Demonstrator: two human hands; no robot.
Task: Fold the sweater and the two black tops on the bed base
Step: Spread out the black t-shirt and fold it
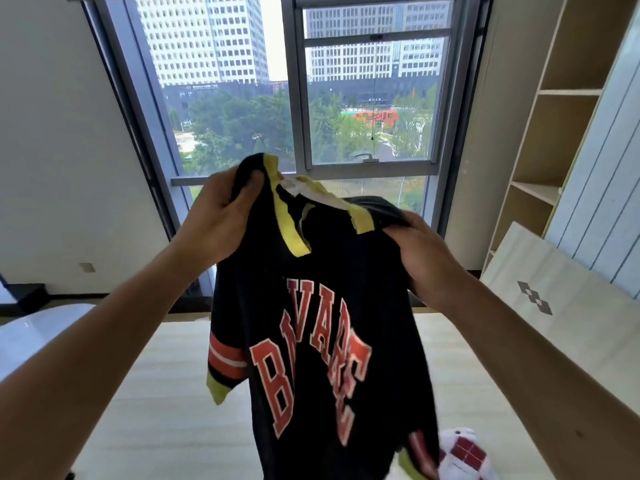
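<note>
- A black top (311, 306) hangs in the air in front of the person, held up by both shoulders, with its front and big orange letters facing the camera.
- The left hand (225, 216) grips the cloth just beside the yellow collar. Its fingers are curled round a bunched fold and the thumb presses on the near side.
- The right hand (419, 258) holds the other shoulder, a little lower. Its fingers are closed round the cloth and the back of the hand faces the camera.
- The top tilts, with its left shoulder higher. One sleeve, with orange and white stripes and a yellow cuff, hangs at the left.
- The body of the top hangs down over the bed base (156, 393), a pale wooden surface. Whether the hem touches it cannot be told.
- A white and dark red sweater (464, 452) lies on the bed base at the lower right, partly hidden by the top.
- A large window (277, 98) stands behind, and shelves (561, 133) fill the right wall.
- A pale board (540, 271) leans below the shelves.
</note>
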